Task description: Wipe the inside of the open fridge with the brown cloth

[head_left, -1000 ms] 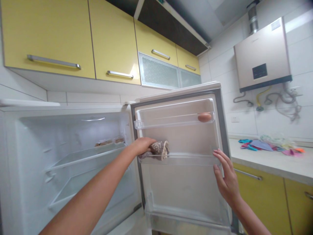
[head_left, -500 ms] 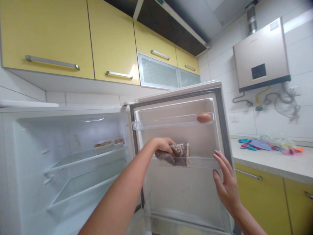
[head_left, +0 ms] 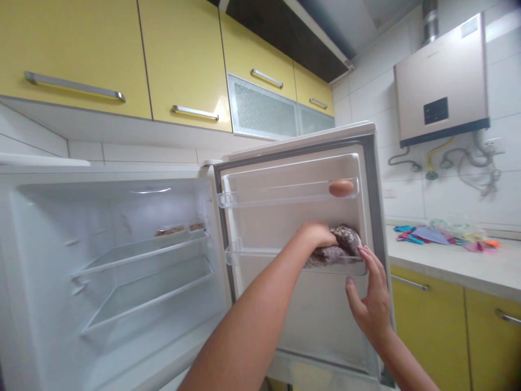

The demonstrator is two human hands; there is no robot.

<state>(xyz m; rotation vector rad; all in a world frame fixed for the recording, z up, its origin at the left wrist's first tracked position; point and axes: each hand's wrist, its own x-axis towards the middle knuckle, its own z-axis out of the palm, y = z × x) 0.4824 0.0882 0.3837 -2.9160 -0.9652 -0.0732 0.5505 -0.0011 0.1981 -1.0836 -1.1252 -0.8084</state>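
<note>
My left hand (head_left: 318, 234), a little blurred, presses a brown-and-white patterned cloth (head_left: 345, 238) into the right end of the clear middle door shelf (head_left: 254, 256). Its fingers are wrapped around the bunched cloth and partly hidden by it. My right hand (head_left: 372, 298) is open, thumb apart, with its fingertips at the right end of that shelf, by the cloth. The fridge door (head_left: 321, 320) stands wide open. On the upper door shelf (head_left: 280, 191) above lies a brown egg (head_left: 341, 188) at the right end.
At left, the open fridge has glass shelves (head_left: 142, 296), and food packs (head_left: 171, 230) sit on the upper one. Yellow cabinets (head_left: 187, 54) hang above. To the right, a counter (head_left: 427, 260) carries colourful cloths (head_left: 435, 234) below a wall-mounted water heater (head_left: 442, 81).
My left hand has moved right along the middle door shelf with the cloth, which is now bunched at the shelf's right end. My right hand has shifted slightly left. The view has tilted slightly.
</note>
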